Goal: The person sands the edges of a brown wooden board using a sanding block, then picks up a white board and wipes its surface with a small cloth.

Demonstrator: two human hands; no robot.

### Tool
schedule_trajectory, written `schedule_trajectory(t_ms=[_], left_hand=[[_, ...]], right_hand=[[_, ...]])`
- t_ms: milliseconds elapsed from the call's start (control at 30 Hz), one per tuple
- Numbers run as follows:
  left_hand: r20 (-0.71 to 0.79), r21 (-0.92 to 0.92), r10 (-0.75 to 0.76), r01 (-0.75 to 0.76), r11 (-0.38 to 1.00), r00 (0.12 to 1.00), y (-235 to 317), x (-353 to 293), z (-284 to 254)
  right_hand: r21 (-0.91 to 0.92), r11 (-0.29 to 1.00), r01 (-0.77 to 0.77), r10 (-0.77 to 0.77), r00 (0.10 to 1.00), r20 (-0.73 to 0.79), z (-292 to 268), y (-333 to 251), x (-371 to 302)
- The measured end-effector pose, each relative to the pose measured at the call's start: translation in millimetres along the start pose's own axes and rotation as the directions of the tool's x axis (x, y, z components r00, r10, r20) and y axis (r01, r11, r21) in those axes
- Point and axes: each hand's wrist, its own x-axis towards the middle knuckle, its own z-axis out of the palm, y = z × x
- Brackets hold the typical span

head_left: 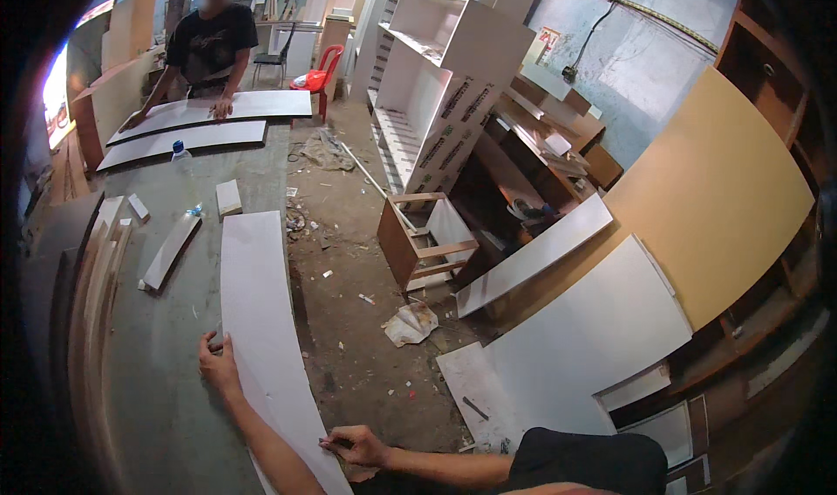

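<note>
A long white board (261, 312) lies along the right side of the grey-green worktable (174, 338). My left hand (220, 369) rests at the board's left edge, with thumb and fingers apart. At the near right edge of the same board, my right hand (359, 445) is closed in a pinch; whatever its fingers hold, if anything, is too small to make out. Beyond the board's far end sits a small white block (228, 198). To the left lies a narrow white strip (173, 249).
Across the table a person (209, 50) has both hands on a white panel (253, 105); a second panel (192, 142) and a bottle (180, 151) are nearer. Right of the table stand a wooden frame box (427, 249), a white cabinet (436, 77) and leaning sheets (593, 329).
</note>
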Motion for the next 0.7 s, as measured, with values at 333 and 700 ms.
schedule_trajectory(t_ms=[333, 700], left_hand=[[0.032, 0.007, -0.052, 0.052, 0.999, 0.998, -55, 3, 0], [0.044, -0.033, 0.003, -0.001, 0.999, 0.999, -23, -14, -4]], right_hand=[[0.123, 0.984, 0.13, -0.149, 0.975, 0.165, 38, -3, -129], [-0.24, 0.966, 0.092, -0.109, 0.992, -0.058, 16, -5, -36]])
